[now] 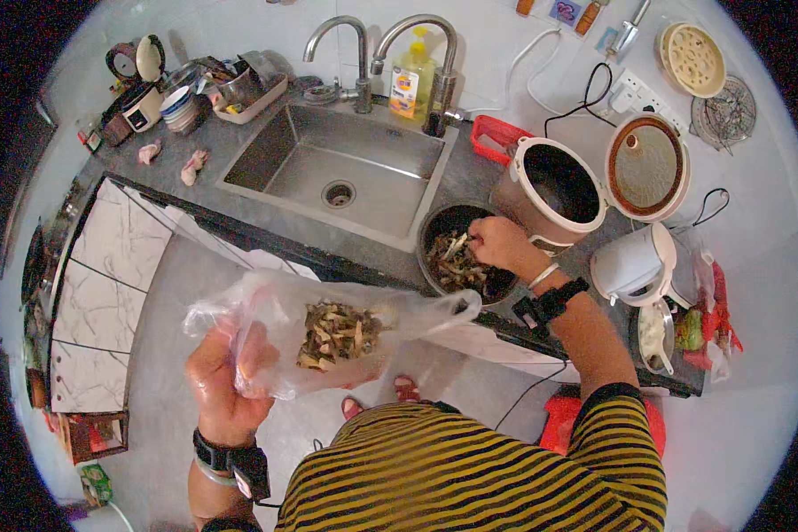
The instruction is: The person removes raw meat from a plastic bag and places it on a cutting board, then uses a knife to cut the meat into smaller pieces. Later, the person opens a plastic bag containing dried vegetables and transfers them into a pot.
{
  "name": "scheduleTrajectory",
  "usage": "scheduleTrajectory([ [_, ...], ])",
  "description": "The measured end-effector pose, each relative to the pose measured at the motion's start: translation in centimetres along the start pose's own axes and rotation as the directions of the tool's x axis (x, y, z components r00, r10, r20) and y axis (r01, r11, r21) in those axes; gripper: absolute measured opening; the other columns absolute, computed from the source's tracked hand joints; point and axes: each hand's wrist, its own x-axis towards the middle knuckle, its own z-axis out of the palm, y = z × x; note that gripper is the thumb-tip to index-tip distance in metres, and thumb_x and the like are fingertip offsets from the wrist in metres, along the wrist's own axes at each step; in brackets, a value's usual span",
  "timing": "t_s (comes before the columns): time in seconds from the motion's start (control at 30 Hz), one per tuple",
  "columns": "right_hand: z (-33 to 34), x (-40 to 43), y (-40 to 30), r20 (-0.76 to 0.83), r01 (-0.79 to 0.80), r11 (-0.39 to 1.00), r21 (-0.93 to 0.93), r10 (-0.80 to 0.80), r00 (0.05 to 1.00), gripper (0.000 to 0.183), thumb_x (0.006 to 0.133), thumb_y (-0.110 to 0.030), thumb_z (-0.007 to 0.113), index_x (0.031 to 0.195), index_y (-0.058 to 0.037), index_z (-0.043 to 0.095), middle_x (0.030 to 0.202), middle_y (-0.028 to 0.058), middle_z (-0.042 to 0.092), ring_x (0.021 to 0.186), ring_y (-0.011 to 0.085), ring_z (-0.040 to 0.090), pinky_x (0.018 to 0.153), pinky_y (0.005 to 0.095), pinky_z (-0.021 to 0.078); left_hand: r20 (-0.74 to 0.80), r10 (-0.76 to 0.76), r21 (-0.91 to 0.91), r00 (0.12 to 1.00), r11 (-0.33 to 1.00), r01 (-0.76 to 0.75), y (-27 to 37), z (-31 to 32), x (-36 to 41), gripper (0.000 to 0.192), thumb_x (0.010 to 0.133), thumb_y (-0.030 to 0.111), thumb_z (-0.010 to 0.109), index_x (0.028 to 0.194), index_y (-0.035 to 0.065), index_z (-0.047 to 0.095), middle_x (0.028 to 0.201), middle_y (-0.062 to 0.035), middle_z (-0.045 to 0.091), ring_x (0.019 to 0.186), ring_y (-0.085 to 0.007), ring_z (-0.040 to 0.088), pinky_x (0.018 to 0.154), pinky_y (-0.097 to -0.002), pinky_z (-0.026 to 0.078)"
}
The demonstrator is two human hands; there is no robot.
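Note:
My left hand [229, 379] grips a clear plastic bag [272, 339] by its side, in front of the counter. Through the film show brown and pale dried pieces [339, 336] that look like mushrooms. The bag's handle loop stretches towards a round dark pot [429, 266] on the counter, just right of the sink. More of the same pieces [459, 269] lie inside this pot. Over its right rim reaches my right hand [502, 245], fingertips pinched around a pale piece [462, 243] at the heap. My fingers partly hide that piece.
A steel sink [372, 179] with two taps adjoins the pot's left side. Behind the pot stands an open rice cooker [558, 186]; an electric kettle [632, 263] and a steel bowl with a spoon [655, 332] are further right. Ginger-like lumps [194, 166] lie left of the sink.

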Motion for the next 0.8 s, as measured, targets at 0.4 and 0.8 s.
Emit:
scheduleTrajectory([
  [0.4,3.8,-4.0,-16.9,-0.149,0.46,0.576,0.676,-0.504,0.851,0.022,0.08,-0.015,0.059,0.098,-0.0035,0.062,0.081,0.0172,0.063,0.076,0.0338,0.062,0.066,0.0437,0.048,-0.016,-0.035,0.095,0.999,0.995,0.036,-2.5,0.1,0.1,0.036,0.094,0.025,0.044,0.119,0.0002,0.051,0.059,0.001,0.043,0.045,-0.0074,0.038,0.036,-0.0222,0.031],
  [0.8,6.7,-2.9,-17.0,0.142,0.557,0.746,0.364,-0.636,0.759,0.065,0.073,-0.017,0.062,0.131,-0.0071,0.036,0.112,0.0196,0.053,0.091,0.0332,0.058,0.072,0.0444,0.0485,0.007,-0.135,0.054,0.991,0.989,0.135,-2.3,-0.2,-1.0,0.053,0.09,0.026,0.049,0.131,-0.0047,0.039,0.058,0.0015,0.043,0.044,-0.0077,0.034,0.04,-0.0217,0.028],
])
